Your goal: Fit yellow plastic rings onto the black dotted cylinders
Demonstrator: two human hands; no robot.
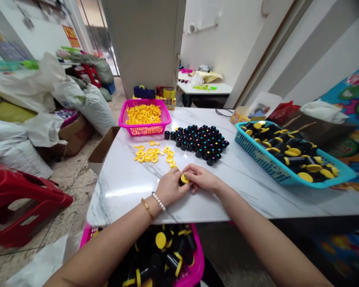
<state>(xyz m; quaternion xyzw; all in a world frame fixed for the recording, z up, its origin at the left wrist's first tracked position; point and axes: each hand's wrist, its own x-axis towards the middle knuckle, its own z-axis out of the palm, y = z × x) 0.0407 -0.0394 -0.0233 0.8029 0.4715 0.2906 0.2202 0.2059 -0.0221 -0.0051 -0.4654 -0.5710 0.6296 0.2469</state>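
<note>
Near the front of the marble-patterned table, my left hand is closed around a small black cylinder with a yellow cap. The fingers of my right hand press on the same piece from the other side. Most of its black body is hidden by my fingers. Just beyond my hands lie loose yellow ring-shaped parts with small tabs. To their right, a group of short black cups stands close together, with coloured dots showing inside them.
A pink basket of yellow rings stands at the back left. On the right, a blue basket holds capped black cylinders; another pink basket of them sits below the table edge. A red stool and white sacks are to the left.
</note>
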